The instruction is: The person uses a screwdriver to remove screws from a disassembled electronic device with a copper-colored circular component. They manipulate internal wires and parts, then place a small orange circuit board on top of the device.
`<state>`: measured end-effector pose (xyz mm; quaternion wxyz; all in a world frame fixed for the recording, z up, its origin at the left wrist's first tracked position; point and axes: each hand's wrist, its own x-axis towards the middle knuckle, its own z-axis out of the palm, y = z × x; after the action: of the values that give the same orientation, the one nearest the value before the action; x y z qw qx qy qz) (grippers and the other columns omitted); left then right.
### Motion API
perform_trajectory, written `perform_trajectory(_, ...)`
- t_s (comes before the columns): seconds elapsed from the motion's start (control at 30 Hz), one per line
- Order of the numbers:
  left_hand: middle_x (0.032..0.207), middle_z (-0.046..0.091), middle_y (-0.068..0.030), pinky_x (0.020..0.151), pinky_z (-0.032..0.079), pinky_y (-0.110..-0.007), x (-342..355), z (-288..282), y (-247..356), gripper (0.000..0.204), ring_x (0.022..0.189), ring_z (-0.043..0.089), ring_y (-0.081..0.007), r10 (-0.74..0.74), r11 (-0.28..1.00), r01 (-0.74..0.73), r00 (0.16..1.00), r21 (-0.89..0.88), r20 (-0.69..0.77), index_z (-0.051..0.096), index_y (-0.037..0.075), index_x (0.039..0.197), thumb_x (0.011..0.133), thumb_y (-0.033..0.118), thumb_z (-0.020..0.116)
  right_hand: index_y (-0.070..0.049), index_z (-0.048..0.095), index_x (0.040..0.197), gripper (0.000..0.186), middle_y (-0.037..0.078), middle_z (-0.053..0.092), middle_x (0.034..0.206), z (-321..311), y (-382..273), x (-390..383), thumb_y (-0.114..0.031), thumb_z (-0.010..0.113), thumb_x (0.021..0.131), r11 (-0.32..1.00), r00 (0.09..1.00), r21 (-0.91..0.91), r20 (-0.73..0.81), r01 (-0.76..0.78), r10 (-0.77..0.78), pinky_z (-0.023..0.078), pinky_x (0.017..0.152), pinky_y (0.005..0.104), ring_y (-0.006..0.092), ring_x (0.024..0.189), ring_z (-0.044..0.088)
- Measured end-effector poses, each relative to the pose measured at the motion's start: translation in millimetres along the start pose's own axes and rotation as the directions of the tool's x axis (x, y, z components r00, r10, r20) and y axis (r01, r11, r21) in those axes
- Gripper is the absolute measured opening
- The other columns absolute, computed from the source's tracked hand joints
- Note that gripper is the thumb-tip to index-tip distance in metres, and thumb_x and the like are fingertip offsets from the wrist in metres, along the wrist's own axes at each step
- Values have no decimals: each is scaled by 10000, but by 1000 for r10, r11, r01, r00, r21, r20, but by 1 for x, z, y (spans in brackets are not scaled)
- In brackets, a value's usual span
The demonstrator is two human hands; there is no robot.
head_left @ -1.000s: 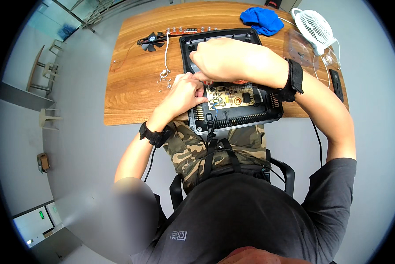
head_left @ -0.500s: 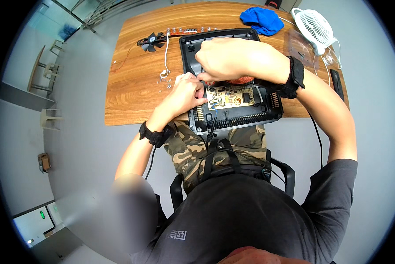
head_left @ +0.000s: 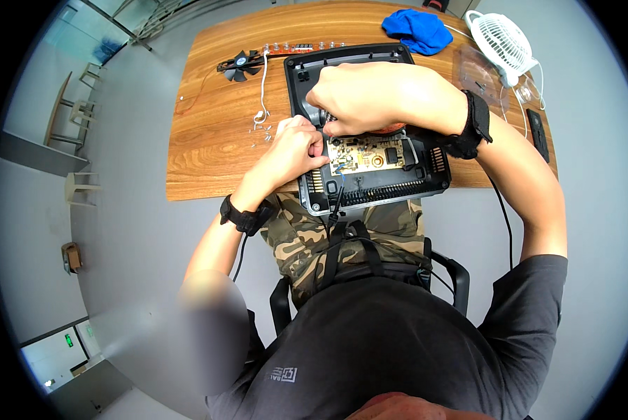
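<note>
An opened black appliance housing (head_left: pixel 405 189) lies over the table's front edge, with a pale circuit board (head_left: pixel 366 155) in its lower part and a round copper-red coil (head_left: pixel 387 130) behind, largely covered by my right arm. At the board's left side, my left hand (head_left: pixel 296 150) has its fingers curled on the housing, thumb beside the board. My right hand (head_left: pixel 349 98) arches over the housing's upper half, fingers closed round a small dark object just right of my left fingertips; what it is I cannot make out.
On the wooden table (head_left: pixel 216 140) are a black fan (head_left: pixel 240 70), a red strip board (head_left: pixel 286 49), white cable, small loose pieces, a blue cloth (head_left: pixel 415 31), a white fan (head_left: pixel 503 45), a clear tray (head_left: pixel 471 70) and a black bar (head_left: pixel 538 136).
My right hand has shifted slightly, its thumb now a little lower, with more of a dark object showing under its fingers. My left hand stays in place.
</note>
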<state>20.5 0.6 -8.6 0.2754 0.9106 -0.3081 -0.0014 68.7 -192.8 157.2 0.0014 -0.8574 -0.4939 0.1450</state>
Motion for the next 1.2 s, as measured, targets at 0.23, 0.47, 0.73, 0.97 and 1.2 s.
perform_trajectory(0.23,800,665,-46,961,413,-422,0,0,-3,275,972,604,-270,29,999,-29,1000,23,9,652,82,725,762,220,888,77,717,972,331,254,732,870,3,1,5,-233,763,869,999,999,25,12,-35,35,602,774,474,421,874,742)
perform_trajectory(0.47,869,671,-74,933,465,-408,-7,-25,-1,206,957,640,-287,75,997,-74,997,-16,21,675,55,841,835,176,842,74,711,971,306,255,739,900,4,4,8,-205,768,862,997,994,10,76,-81,80,600,781,473,418,899,742)
perform_trajectory(0.73,1002,654,-114,854,573,-403,-39,-76,-52,97,962,694,-315,-207,950,237,965,202,-160,736,39,995,901,64,738,62,722,1007,320,245,748,942,6,7,12,-192,817,839,995,995,67,66,-77,72,603,822,465,397,934,749)
perform_trajectory(0.97,1038,648,-100,877,573,-432,-37,-60,-69,119,1002,674,-324,-116,936,123,992,330,-43,751,67,1013,897,89,738,58,735,995,325,238,755,931,3,3,19,-198,837,823,995,992,23,78,-97,95,608,801,467,405,908,753)
perform_trajectory(1.2,1029,659,-107,867,568,-438,-29,-46,-90,169,998,678,-329,-72,891,77,997,448,-29,769,52,1028,863,77,745,66,728,981,282,237,755,924,-7,-10,4,-152,802,817,997,995,-7,57,-78,78,622,745,466,388,876,761)
